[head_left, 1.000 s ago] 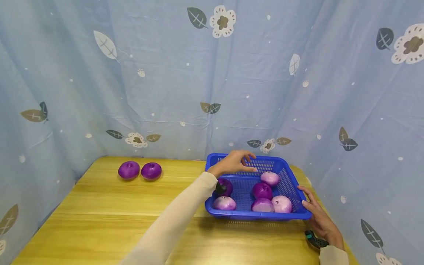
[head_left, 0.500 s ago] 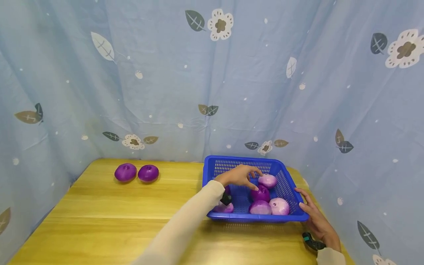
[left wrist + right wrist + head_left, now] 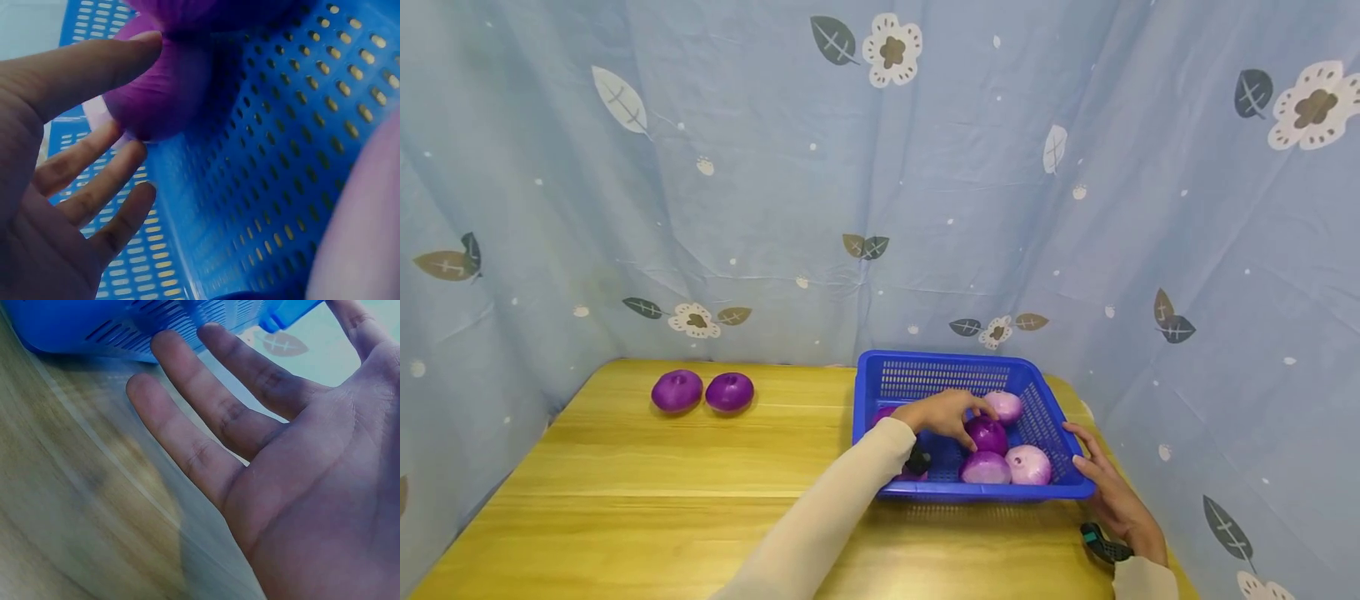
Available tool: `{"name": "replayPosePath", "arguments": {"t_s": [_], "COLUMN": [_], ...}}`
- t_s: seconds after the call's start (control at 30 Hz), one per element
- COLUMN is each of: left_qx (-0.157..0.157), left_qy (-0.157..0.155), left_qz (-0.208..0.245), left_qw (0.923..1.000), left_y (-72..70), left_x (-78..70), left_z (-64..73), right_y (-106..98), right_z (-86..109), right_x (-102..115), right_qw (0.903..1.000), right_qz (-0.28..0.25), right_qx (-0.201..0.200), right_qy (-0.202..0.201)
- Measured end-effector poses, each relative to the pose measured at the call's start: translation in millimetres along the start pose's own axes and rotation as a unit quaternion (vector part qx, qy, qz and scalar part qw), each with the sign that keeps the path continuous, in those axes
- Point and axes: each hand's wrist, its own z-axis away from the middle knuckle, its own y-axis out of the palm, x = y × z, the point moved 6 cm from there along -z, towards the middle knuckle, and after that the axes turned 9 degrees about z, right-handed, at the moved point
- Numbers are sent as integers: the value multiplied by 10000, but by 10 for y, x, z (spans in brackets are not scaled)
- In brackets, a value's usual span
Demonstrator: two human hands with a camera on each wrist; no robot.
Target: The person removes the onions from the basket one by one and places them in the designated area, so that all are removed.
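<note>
In the head view my left hand (image 3: pixel 951 414) reaches into the blue plastic basket (image 3: pixel 947 492), its thumb and fingers bent around a dark purple onion (image 3: pixel 987 435). The left wrist view shows the thumb tip against the purple onion (image 3: pixel 156 100) and fingertips at its edge. My right hand (image 3: pixel 1112 487) is at the basket's right rim with its fingers extended. Seen from the right wrist, straight fingers reach toward the basket's slotted outer wall (image 3: pixel 112 331). Near the held onion lie a pale onion (image 3: pixel 1003 407), a two-tone onion (image 3: pixel 985 468) and a whitish onion (image 3: pixel 1028 465).
Two purple onions, a left one (image 3: pixel 677 391) and a right one (image 3: pixel 730 392), sit at the back left of the wooden table (image 3: pixel 647 500). More onions in the basket are partly covered by the left wrist. A patterned blue curtain (image 3: pixel 760 167) surrounds the table.
My left hand has lowered from above the basket's back part and moved onto the dark purple onion, its fingers closing around it. The right hand stays at the rim.
</note>
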Motion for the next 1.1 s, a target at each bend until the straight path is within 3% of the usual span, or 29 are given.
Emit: {"name": "replayPosePath", "arguments": {"t_s": [0.23,0.5,0.83,1.1], "left_qx": [-68,-130,87,65], "left_qy": [-141,-409,-196,-309], "left_qz": [-419,2,-452,-172], "left_qw": [9990,9991,9987,9994], "left_y": [37,73,123,128], "left_x": [21,46,20,13], "left_z": [-27,-34,-58,-37], "right_y": [10,-6,7,2], "right_z": [4,-2,2,-2], "right_x": [44,19,27,27], "right_qw": [9998,10000,9998,9998], "right_qz": [-9,27,0,31], "right_qx": [118,23,20,-70], "right_qy": [-135,-90,-211,-156]}}
